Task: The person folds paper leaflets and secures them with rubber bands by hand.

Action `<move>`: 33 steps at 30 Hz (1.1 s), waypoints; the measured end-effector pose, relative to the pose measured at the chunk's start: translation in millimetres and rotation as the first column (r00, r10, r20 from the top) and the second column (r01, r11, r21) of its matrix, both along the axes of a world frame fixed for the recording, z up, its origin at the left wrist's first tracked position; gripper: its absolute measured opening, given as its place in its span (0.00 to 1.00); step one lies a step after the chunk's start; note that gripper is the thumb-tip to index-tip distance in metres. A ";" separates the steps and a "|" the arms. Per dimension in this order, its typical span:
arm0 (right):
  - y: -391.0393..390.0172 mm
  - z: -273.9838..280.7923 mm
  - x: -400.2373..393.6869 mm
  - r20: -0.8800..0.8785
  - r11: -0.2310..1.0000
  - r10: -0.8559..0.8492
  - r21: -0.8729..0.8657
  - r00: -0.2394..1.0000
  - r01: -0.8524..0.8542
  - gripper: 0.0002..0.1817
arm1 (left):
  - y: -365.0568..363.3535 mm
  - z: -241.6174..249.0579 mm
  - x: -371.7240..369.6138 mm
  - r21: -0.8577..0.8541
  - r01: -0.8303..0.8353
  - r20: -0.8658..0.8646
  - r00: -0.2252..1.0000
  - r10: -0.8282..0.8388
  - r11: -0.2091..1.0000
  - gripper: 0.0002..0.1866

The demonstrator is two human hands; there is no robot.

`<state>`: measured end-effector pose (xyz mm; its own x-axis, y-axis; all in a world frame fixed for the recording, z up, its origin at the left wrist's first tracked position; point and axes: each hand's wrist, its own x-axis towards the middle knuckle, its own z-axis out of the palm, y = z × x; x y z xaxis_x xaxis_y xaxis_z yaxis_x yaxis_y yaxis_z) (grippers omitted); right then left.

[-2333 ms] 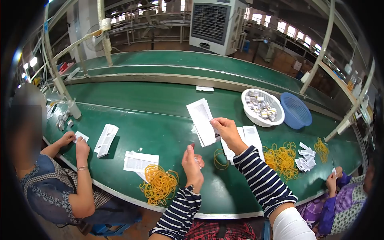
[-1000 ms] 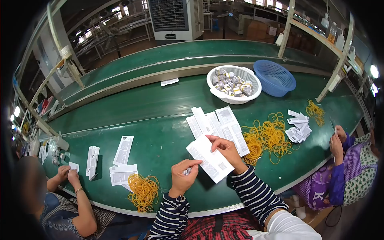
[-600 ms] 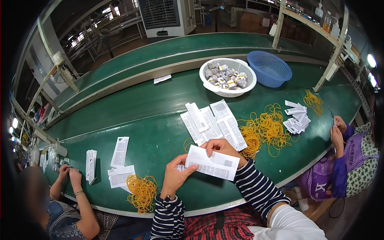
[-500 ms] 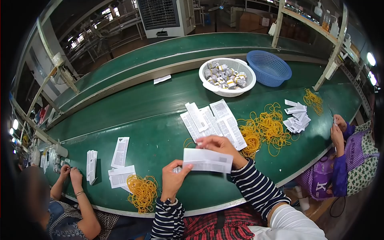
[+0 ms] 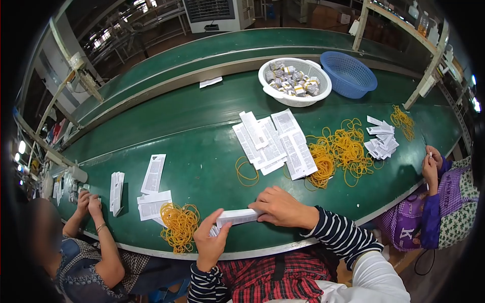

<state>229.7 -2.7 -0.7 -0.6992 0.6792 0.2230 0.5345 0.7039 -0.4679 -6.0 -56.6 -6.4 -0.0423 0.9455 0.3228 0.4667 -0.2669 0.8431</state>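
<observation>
A printed paper leaflet [image 5: 238, 217], folded into a narrow strip, is held level near the front edge of the green table. My left hand [image 5: 209, 241] pinches its left end between thumb and fingers, with another small whitish piece partly showing under the palm. At the opposite end, my right hand [image 5: 284, 208] closes its fingers on the strip. Beyond my hands lie several flat printed leaflets [image 5: 269, 146], overlapping one another. One loose yellow rubber band [image 5: 247, 172] is just in front of them, and a heap of rubber bands [image 5: 323, 166] spreads to their right.
A white basket [image 5: 295, 100] of banded bundles and a blue basket [image 5: 348, 83] stand at the back. Another rubber band pile [image 5: 180, 227] and leaflets [image 5: 154, 174] lie left. Co-workers' hands [image 5: 90, 202] show at left, and others [image 5: 431, 164] at right, near folded papers [image 5: 381, 139].
The leaflet has gone from a wider panel to a narrow folded strip. My right hand has come down from above it onto its right end. The whole view has shifted slightly.
</observation>
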 end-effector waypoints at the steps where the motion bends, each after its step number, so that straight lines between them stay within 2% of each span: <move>1: -2.9 0.0 -1.8 -0.003 1.000 -0.007 -0.008 1.000 0.007 0.22 | -1.2 0.0 -5.3 0.031 0.037 -0.084 0.996 -0.034 0.999 0.19; 2: -5.6 0.7 -4.1 -0.005 1.000 -0.015 -0.017 1.000 0.015 0.21 | -2.6 0.4 -8.6 0.057 0.077 -0.168 0.984 -0.067 0.995 0.19; 3: -7.5 1.7 -6.4 -0.036 0.998 -0.008 0.066 0.999 0.010 0.20 | -4.9 3.1 -7.2 0.026 0.044 -0.151 0.988 -0.040 0.999 0.14; 5: -10.1 3.6 -8.9 -0.091 0.973 0.012 0.230 0.996 0.009 0.18 | -9.6 -0.1 -9.8 -0.006 0.037 -0.191 0.981 -0.038 0.999 0.13; 9: -14.9 1.7 -10.2 -0.069 0.967 0.047 0.252 0.997 -0.028 0.20 | -15.2 0.5 -8.1 0.013 -0.021 -0.255 0.967 0.024 1.000 0.12; 11: -19.3 8.2 -14.5 -0.120 0.965 0.013 0.262 0.993 0.018 0.21 | -15.6 -6.3 -14.2 0.125 0.004 -0.281 0.959 0.032 0.992 0.13; 14: -22.7 3.7 -12.0 -0.062 0.957 0.039 0.290 0.997 -0.020 0.21 | -20.8 -9.6 -17.9 0.246 0.043 -0.319 0.947 0.039 0.968 0.15; 17: -30.4 4.4 -12.0 -0.073 0.887 0.038 0.462 0.997 0.000 0.19 | -27.2 -14.1 -17.8 0.264 0.021 -0.280 0.958 0.056 0.964 0.17; 18: -32.2 3.1 -12.0 -0.066 0.885 0.046 0.466 0.997 -0.010 0.18 | -28.6 -15.7 -17.5 0.257 0.003 -0.254 0.965 0.065 0.966 0.17; 21: -37.2 -2.1 -10.0 -0.037 0.896 0.070 0.442 0.997 -0.046 0.16 | -25.7 -14.7 -23.7 0.372 0.160 -0.361 0.933 -0.017 0.914 0.15; 23: -38.9 -6.3 -5.1 -0.005 0.921 0.090 0.381 0.996 -0.081 0.14 | -27.8 -3.3 -23.3 0.324 0.256 -0.477 0.876 -0.077 0.911 0.15; 24: -39.9 -7.5 -3.8 -0.008 0.911 0.093 0.404 0.996 -0.081 0.14 | -29.4 0.4 -23.1 0.294 0.299 -0.531 0.841 -0.105 0.908 0.15; 26: -42.6 -10.2 -2.1 -0.017 0.891 0.099 0.446 0.995 -0.081 0.13 | -32.0 -3.2 -22.3 0.249 0.301 -0.568 0.815 -0.113 0.920 0.15; 29: -47.9 -11.3 2.3 0.002 0.915 0.095 0.394 0.995 -0.088 0.13 | -37.7 -1.9 -22.8 0.162 0.293 -0.592 0.793 -0.145 0.942 0.14; 31: -51.4 -12.6 7.1 -0.039 0.952 0.021 0.307 0.999 -0.008 0.14 | -38.3 -0.8 -21.9 0.132 0.277 -0.593 0.791 -0.148 0.952 0.13; 33: -52.1 -15.5 14.1 -0.064 0.980 -0.053 0.190 0.997 0.064 0.15 | -37.6 -0.7 -20.8 0.092 0.216 -0.508 0.850 -0.141 0.972 0.10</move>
